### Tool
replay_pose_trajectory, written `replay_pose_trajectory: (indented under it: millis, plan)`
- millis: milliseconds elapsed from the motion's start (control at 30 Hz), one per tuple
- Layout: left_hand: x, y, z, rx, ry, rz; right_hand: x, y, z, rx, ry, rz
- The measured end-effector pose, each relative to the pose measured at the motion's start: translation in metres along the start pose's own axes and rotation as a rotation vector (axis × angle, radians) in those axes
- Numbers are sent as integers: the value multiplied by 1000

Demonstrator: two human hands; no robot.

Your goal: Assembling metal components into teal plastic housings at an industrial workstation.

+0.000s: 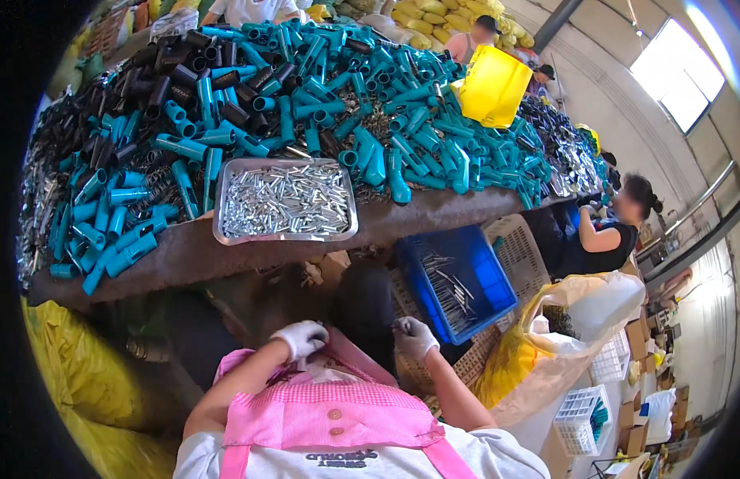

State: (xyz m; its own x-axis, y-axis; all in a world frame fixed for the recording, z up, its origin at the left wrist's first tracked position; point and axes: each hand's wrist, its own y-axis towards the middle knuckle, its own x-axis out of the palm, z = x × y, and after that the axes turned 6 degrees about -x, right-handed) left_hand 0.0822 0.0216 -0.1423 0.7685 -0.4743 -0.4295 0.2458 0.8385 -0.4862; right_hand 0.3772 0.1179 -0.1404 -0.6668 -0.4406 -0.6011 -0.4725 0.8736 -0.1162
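My left hand [304,339], in a white glove, is over my lap at the edge of my pink apron [338,411]. Its fingers are curled in; the apron's fold hides what they hold, if anything. My right hand [416,337], gloved too, rests by my dark-clothed knee [364,299], just below the blue bin [498,299]. Its fingers are closed, and anything in them is too small to make out. Inside that bin lie several thin metal rods [450,287]. On the table edge ahead, a metal tray [218,215] is full of small silver pins [286,199].
Teal plastic tubes [370,160] and black ones [158,92] are heaped across the table, with a yellow bin [494,86] on top. A yellow-white sack [506,375] stands at my right, yellow sacking [91,383] at my left. A co-worker [605,227] sits at the right.
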Motion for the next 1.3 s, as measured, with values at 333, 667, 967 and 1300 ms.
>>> replay_pose_trajectory:
  millis: [333, 667, 967, 1300]
  plan:
    - [-96, -137, -107, -980, 328, 800, 47, 72, -75, -172, 351, -66]
    - [-37, -170, -95, -622, 194, 802, 97, 64, -144, 95, 834, -617]
    - [-53, -121, -4, -137, -779, 1506, 106, 51, -192, -358, 504, -674]
    - [-31, -85, 45, 389, -1242, 1028, 107, 48, -218, -236, 646, -557]
